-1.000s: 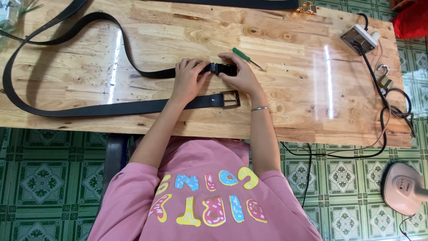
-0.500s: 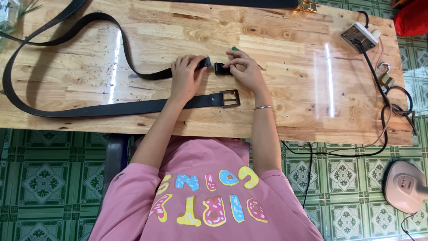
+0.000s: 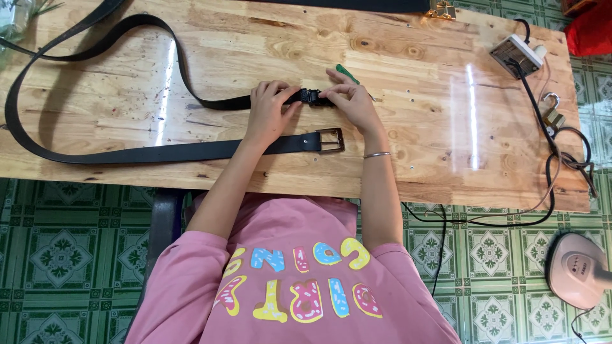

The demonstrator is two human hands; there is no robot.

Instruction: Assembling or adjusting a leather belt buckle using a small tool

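Observation:
A long black belt (image 3: 95,153) loops across the wooden table (image 3: 414,134). Its metal buckle (image 3: 330,140) lies flat near the front edge. My left hand (image 3: 268,109) pinches the belt's other end just left of a small black clip (image 3: 310,96). My right hand (image 3: 349,100) grips that same end from the right, fingers closed on the clip. A green-handled screwdriver (image 3: 347,74) lies partly hidden just behind my right hand.
A white power strip (image 3: 515,55) with a black cable (image 3: 553,159) sits at the far right. A padlock (image 3: 553,114) lies beside it. A pink device (image 3: 579,269) rests on the green tiled floor at lower right.
Both hands have lifted the belt's end away from the buckle and moved it farther back on the table, with the hands now a little apart on either side of the clip.

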